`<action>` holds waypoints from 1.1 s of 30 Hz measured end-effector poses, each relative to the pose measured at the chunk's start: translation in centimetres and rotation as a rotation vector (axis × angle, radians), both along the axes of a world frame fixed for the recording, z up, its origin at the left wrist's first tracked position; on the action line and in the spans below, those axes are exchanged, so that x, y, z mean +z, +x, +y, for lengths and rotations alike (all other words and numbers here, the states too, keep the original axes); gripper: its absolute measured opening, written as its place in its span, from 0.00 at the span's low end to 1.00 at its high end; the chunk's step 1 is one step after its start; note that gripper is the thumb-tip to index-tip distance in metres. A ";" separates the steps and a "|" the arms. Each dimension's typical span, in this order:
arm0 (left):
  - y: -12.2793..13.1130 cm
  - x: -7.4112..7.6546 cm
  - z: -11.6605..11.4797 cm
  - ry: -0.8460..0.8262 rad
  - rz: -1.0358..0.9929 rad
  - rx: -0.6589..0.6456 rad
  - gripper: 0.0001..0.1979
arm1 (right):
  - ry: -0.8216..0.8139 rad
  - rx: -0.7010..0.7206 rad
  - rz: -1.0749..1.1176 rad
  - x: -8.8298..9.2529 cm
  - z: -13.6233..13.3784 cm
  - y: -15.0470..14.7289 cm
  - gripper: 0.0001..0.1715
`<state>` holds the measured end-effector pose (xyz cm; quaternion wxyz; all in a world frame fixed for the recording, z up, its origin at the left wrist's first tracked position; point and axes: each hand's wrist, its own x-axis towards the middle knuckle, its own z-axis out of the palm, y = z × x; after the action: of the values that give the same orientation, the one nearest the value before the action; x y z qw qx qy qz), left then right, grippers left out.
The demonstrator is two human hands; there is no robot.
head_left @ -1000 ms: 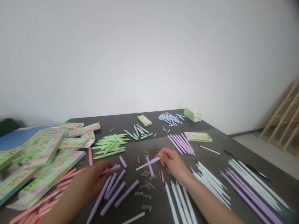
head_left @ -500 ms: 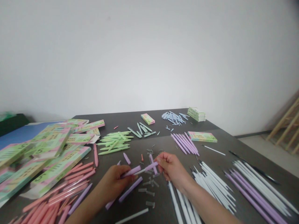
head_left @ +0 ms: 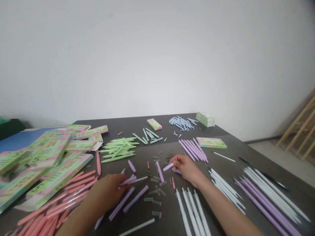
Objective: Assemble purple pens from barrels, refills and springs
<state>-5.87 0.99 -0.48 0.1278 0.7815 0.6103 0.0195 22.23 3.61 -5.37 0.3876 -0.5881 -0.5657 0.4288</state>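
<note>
My left hand (head_left: 111, 188) is closed around a purple pen barrel (head_left: 129, 180), from whose end a white refill (head_left: 140, 179) with a dark tip sticks out to the right. In my right hand (head_left: 188, 168), thumb and fingers pinch a short purple pen tube (head_left: 168, 166). Another purple piece lies partly hidden under those fingers. Between the hands stands a row of small clear plastic clips (head_left: 157, 203), with a purple tube (head_left: 160, 172) behind them. Two more purple barrels (head_left: 136, 198) rest just right of my left hand.
Pink pens (head_left: 71, 200) and green-pink boxes (head_left: 49, 147) cover the left side. Green pens (head_left: 119, 149) and blue pen parts (head_left: 182, 123) lie farther back. White refills (head_left: 193, 209) and long purple rods (head_left: 268, 203) lie on the right of the dark table (head_left: 169, 147).
My hands have moved apart. The purple tube in my right hand has come away from the refill's end, baring its dark tip. My left hand has shifted left and slightly down.
</note>
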 end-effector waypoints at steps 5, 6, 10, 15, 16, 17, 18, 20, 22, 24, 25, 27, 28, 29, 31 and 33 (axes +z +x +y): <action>-0.4 0.1 0.0 -0.014 0.045 0.006 0.14 | -0.020 0.048 -0.126 -0.3 0.1 0.3 0.10; -0.5 0.1 0.1 -0.014 0.047 0.006 0.14 | -0.025 0.055 -0.146 -0.3 0.1 0.3 0.11; -0.5 0.3 0.1 0.016 0.021 0.042 0.17 | -0.044 0.065 -0.223 0.2 -0.3 0.3 0.12; 0.2 0.9 -0.5 0.007 -0.218 -0.067 0.15 | -0.008 0.068 -0.317 1.2 -0.9 0.7 0.09; 0.3 1.0 -0.7 0.006 -0.247 -0.098 0.15 | 0.010 0.068 -0.332 1.5 -1.0 0.8 0.08; 0.5 1.2 -0.8 0.015 -0.264 -0.113 0.15 | 0.030 0.065 -0.345 1.7 -1.1 0.8 0.08; 0.7 1.3 -1.0 0.031 -0.281 -0.111 0.15 | 0.050 0.058 -0.356 1.9 -1.2 0.8 0.08; 1.1 1.4 -1.2 0.057 -0.344 -0.083 0.14 | 0.091 0.044 -0.369 2.3 -1.5 0.4 0.09; 1.7 1.3 -1.4 0.031 -0.427 -0.054 0.14 | 0.116 0.058 -0.364 2.8 -2.2 -0.5 0.10; 2.4 1.0 -1.7 -0.054 -0.514 -0.073 0.16 | 0.129 0.143 -0.338 3.4 -3.3 -1.8 0.12; 2.8 0.9 -1.9 -0.104 -0.558 -0.097 0.17 | 0.138 0.210 -0.319 3.7 -3.9 -2.5 0.13; 3.4 0.6 -2.3 -0.203 -0.662 -0.141 0.17 | 0.192 0.354 -0.288 4.1 -5.1 -3.6 0.15; 3.5 0.5 -2.5 -0.253 -0.717 -0.157 0.16 | 0.232 0.387 -0.286 4.3 -5.6 -4.0 0.14; 3.6 0.5 -2.6 -0.299 -0.768 -0.160 0.16 | 0.267 0.399 -0.291 4.3 -5.8 -4.3 0.13; 3.6 0.4 -2.6 -0.357 -0.851 -0.131 0.15 | 0.298 0.370 -0.310 4.4 -5.9 -4.5 0.13; 3.3 0.2 -2.3 -0.357 -0.906 -0.076 0.16 | 0.267 0.328 -0.319 4.3 -5.6 -4.3 0.13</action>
<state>-2.54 -1.28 -0.30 0.5134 0.6819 0.4581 0.2481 17.90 -2.01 -1.06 0.2930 -0.4923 -0.7591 0.3090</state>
